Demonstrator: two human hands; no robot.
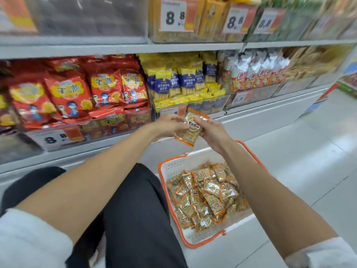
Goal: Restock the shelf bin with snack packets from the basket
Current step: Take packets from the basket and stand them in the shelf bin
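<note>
A white basket with an orange rim (173, 167) stands on the floor at my right knee, holding several gold and orange snack packets (206, 194). Above it, in front of the lowest shelf, both hands hold one or more of these packets (191, 130). My left hand (170, 125) pinches the left side and my right hand (211, 130) grips the right side and top. The clear shelf bins (208, 105) lie just beyond the hands, with yellow and blue packets in the nearest one.
Red snack bags (77, 93) fill the bin to the left, white and red packets (257, 74) the one to the right. Price tags reading 8.8 hang on the bin fronts. My dark-trousered knees (135, 209) are low centre. Pale tiled floor (309, 161) stretches right.
</note>
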